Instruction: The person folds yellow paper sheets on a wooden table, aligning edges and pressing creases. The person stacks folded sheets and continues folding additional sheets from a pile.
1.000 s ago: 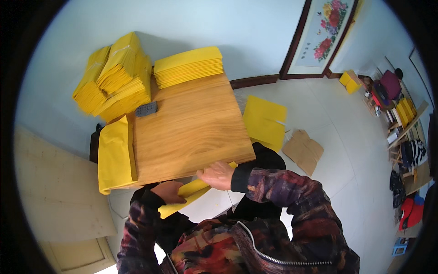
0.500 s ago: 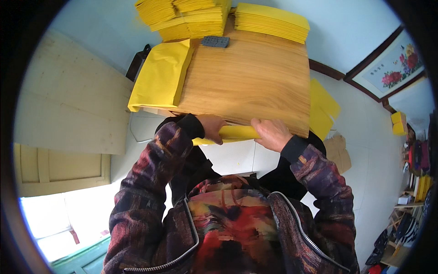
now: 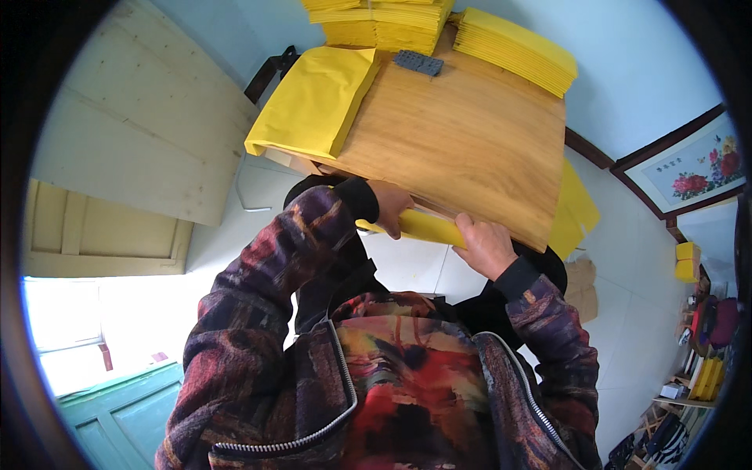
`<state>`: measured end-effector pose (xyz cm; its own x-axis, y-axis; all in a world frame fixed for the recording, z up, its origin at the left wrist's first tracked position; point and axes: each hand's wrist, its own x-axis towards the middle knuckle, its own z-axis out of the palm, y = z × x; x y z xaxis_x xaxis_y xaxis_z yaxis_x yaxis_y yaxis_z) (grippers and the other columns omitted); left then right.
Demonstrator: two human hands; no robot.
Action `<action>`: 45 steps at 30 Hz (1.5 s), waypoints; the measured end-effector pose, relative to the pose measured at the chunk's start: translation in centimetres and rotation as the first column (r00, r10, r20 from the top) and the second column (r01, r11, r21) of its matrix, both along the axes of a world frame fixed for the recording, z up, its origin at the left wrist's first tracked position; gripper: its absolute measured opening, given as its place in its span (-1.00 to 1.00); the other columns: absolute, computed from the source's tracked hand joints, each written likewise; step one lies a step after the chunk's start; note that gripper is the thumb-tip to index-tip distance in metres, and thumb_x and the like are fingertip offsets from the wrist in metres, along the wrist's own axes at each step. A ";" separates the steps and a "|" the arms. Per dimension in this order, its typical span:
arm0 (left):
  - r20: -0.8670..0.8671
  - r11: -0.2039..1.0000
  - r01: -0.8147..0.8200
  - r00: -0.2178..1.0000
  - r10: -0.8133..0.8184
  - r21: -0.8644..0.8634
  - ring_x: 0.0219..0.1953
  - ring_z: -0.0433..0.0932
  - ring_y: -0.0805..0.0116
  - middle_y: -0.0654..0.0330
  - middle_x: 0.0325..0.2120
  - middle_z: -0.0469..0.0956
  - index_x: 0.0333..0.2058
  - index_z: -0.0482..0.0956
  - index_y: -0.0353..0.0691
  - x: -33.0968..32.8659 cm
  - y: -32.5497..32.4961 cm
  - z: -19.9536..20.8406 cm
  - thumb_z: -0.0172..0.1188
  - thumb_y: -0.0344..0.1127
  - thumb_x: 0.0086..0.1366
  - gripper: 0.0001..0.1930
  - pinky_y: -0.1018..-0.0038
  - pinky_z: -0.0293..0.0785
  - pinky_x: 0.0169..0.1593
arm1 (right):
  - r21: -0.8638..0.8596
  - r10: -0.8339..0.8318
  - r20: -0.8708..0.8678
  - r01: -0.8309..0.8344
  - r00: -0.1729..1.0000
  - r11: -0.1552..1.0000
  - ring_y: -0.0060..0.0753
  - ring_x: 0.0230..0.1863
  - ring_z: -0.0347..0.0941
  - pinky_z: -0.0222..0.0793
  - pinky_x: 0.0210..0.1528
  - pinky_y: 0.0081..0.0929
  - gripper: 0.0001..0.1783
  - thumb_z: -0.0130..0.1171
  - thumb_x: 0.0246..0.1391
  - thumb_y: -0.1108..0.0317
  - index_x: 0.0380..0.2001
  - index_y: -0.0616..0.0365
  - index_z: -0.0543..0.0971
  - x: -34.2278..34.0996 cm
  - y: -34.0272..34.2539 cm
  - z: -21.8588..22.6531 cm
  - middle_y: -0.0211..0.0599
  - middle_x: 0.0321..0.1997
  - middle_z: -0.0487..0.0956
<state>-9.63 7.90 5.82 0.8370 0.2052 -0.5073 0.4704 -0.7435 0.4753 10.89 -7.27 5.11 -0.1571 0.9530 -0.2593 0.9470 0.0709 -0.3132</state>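
A yellow paper strip or folded sheet (image 3: 433,229) hangs along the near edge of the wooden table (image 3: 470,133). My left hand (image 3: 392,207) is closed on its left part, fingers curled over it. At the strip's right end, my right hand (image 3: 487,246) grips it with the thumb on top and the other fingers partly hidden. How the paper is folded underneath cannot be seen. On the table's left side lies a stack of flat yellow paper sheets or bags (image 3: 313,102), its front edge hanging over.
Tall yellow paper stacks (image 3: 384,35) and another stack (image 3: 517,51) stand at the table's far edge. A small dark grey block (image 3: 417,63) lies before them. Yellow paper (image 3: 576,207) and brown paper (image 3: 581,290) are on the right. A framed flower picture (image 3: 689,168) leans by the wall.
My view has turned, so the table and stacks sit further right and tilted in the picture. Both hands still hold the yellow strip at the table edge.
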 end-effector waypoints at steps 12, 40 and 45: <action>-0.017 0.972 0.033 0.999 -0.030 0.233 -0.25 0.61 -0.01 0.07 -0.41 0.63 -0.29 0.59 -0.12 0.0 -1.0 -1.0 0.37 -0.21 -0.05 -0.69 0.14 0.51 -0.17 | -0.032 0.004 -0.019 -0.004 1.000 0.999 0.18 -0.23 0.54 0.44 -0.20 -0.07 -0.52 0.39 -0.16 0.22 -0.20 0.24 0.47 0.0 -0.6 -0.7 0.13 -0.31 0.59; 0.785 0.672 -0.474 0.557 -0.272 0.569 0.07 0.45 0.08 0.11 -0.15 0.52 -0.09 0.52 -0.20 -0.9 -3.2 14.0 0.42 -0.30 -0.07 -0.50 0.12 0.21 0.23 | 0.399 -0.069 -0.561 0.342 0.825 0.851 0.01 -0.32 0.55 0.46 -0.23 -0.25 -0.63 0.34 -0.05 0.27 -0.23 0.18 0.44 -0.2 5.4 6.9 -0.02 -0.40 0.58; 0.932 0.870 -0.438 0.161 0.326 -0.228 0.12 0.40 0.23 0.14 0.00 0.47 0.09 0.35 -0.31 2.4 -2.2 12.8 0.49 -0.18 0.04 -0.30 0.32 0.29 0.16 | 0.307 0.116 -0.869 0.340 0.481 0.889 -0.41 -0.28 0.46 0.42 -0.15 -0.46 -0.54 0.40 0.00 0.29 -0.08 0.18 0.45 1.1 7.8 9.9 -0.37 -0.31 0.55</action>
